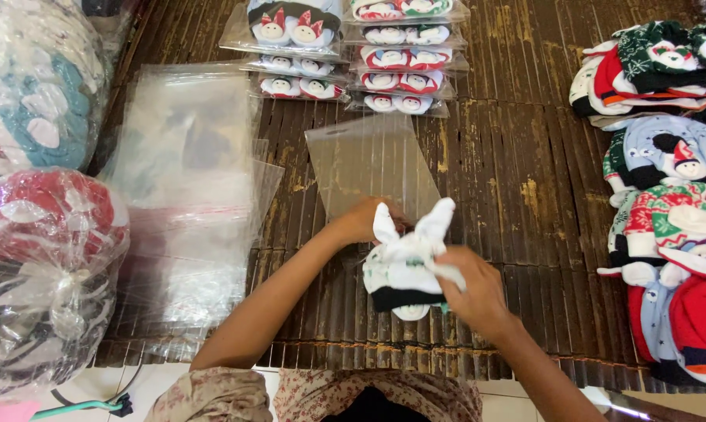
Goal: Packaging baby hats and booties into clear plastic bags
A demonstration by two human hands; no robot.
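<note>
My left hand [363,222] and my right hand [475,287] both grip a folded bundle of white baby socks [403,266] with a black band and pointed white ears. The bundle sits at the open end of a clear plastic sleeve [368,160] that lies flat on the dark slatted mat [509,172] and stretches away from me. My left hand is at the sleeve's mouth, partly behind the socks. My right hand pinches the bundle's right side.
A pile of clear sleeves [189,180] lies to the left. Packed sock pairs [353,51] are stacked at the far edge. Loose patterned socks [665,187] are heaped on the right. Large tied plastic bags of goods [40,258] stand at the left.
</note>
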